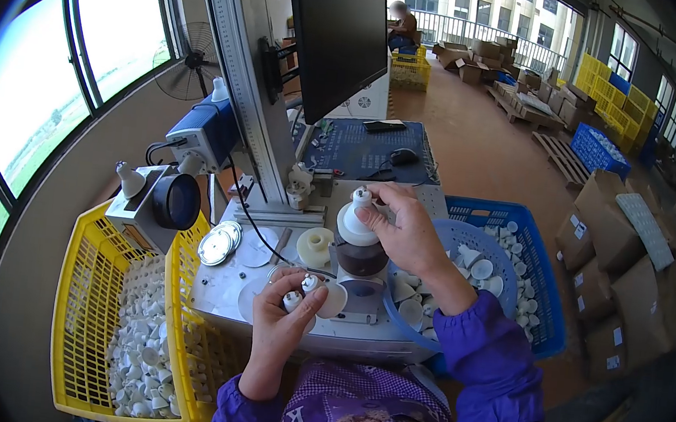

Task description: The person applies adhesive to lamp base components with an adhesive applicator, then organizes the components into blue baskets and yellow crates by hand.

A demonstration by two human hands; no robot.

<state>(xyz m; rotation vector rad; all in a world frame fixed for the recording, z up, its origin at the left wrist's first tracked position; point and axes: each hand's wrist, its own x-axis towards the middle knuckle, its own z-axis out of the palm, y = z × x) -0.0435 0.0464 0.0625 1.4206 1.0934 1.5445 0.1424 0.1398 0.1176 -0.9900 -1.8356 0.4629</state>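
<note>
My right hand [406,230] grips a white cone-shaped lamp cup [356,221] by its narrow top, and the cup sits upside down on a dark round fixture [360,259] on the machine's work plate [223,285]. My left hand [281,320] holds another white lamp cup [321,294] by its small base, near the plate's front edge. Both sleeves are purple.
A laser marking machine with column [241,77], lens head [174,200] and monitor [339,42] stands behind. A yellow crate [85,308] of white cups is at the left. A blue basin [467,241] and blue crate [541,274] hold more at the right. Cardboard boxes [621,265] stand far right.
</note>
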